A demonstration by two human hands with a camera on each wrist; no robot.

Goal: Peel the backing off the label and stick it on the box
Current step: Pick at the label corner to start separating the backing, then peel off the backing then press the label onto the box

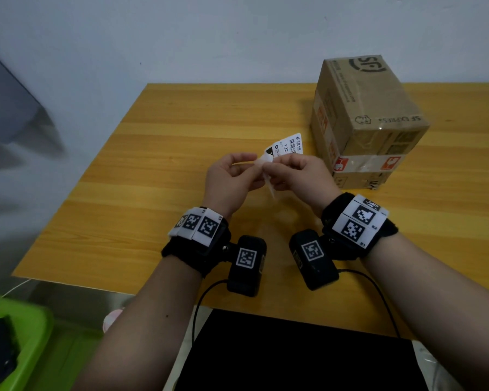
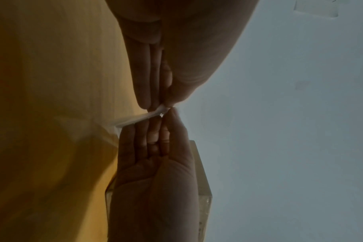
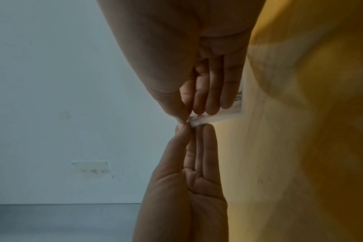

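Observation:
A white shipping label (image 1: 288, 145) with a barcode is held above the yellow wooden table (image 1: 167, 165). My left hand (image 1: 250, 165) pinches its near corner between thumb and fingers. My right hand (image 1: 278, 166) pinches the same corner from the other side, fingertips almost touching the left's. A pale flap (image 1: 271, 189) of the sheet hangs down between the hands. The left wrist view shows the label (image 2: 139, 119) edge-on at the pinch, and the right wrist view shows the label (image 3: 220, 117) under my right fingers. The taped cardboard box (image 1: 370, 122) stands just to the right of the hands.
A black flat object (image 1: 294, 356) lies at the table's near edge, with cables running from the wrist cameras. A green bin (image 1: 20, 328) sits on the floor at the lower left. A white wall backs the table, with a taped note (image 3: 93, 170) on it.

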